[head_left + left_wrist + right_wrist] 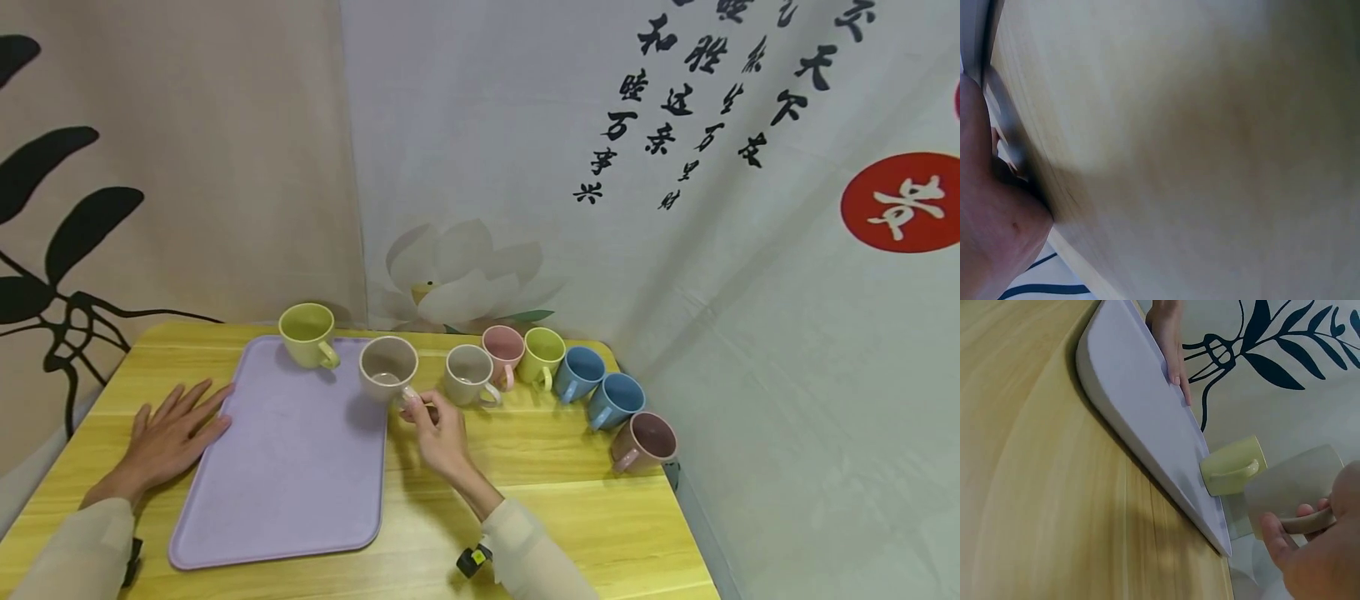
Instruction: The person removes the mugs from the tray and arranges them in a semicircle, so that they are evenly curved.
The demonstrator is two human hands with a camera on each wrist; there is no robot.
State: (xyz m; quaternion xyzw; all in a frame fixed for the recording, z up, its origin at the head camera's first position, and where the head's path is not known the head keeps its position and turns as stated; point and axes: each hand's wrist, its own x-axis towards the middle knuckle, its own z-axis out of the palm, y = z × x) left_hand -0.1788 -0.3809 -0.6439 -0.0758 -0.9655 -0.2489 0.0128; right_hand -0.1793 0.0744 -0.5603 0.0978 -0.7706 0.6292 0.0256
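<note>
Right hand pinches beige mug by its handle at tray's far right edge; left hand flat, fingers open, steadying the tray, I judge.

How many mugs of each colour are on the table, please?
Green mugs: 2
Beige mugs: 2
Pink mugs: 2
Blue mugs: 2
Total: 8

tray left on table | 2 cups on tray's far edge | 6 cups in row right
</note>
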